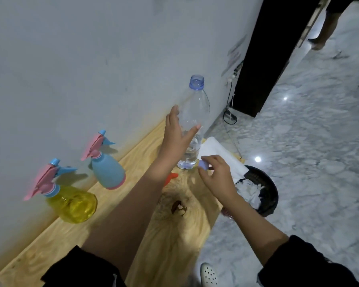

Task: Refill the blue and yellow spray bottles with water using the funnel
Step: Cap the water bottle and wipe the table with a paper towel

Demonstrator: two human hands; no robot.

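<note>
— What is closest to the camera?

— Two dark sleeves cut off at the bottom, and a white shoe [208,274] on the floor [319,162], off the right edge of the bench [164,255].

— And the spray bottles?

— Both stand along the bench's wall-side edge. The yellow spray bottle [75,204] is the nearer one and the blue spray bottle [108,171] is just past it. Each has its pink-triggered head on. I cannot make out how much water either one holds.

— Where is the funnel?

— Mostly hidden. Only an orange tip of the funnel [172,176] pokes out from behind the left forearm, in the middle of the bench.

— The hands?

— They are apart. The right hand [218,177] pinches a pale lilac cap [203,165] in its fingertips near the bench's right edge. The left hand [177,139] is further on, with its fingers straight and spread to either side of a clear water bottle [193,121]. I cannot tell whether they press on it.

— The bottle itself?

— It is upright toward the far end of the bench, with its neck uncapped and water only in the lower part.

— Beyond that?

— A white sheet [216,152] lies at the far right corner, its far part blurred. A black bin [266,195] holding white scraps sits on the floor beside that edge. Furthest off are another person's legs [324,27], cut off by the top of the view.
</note>
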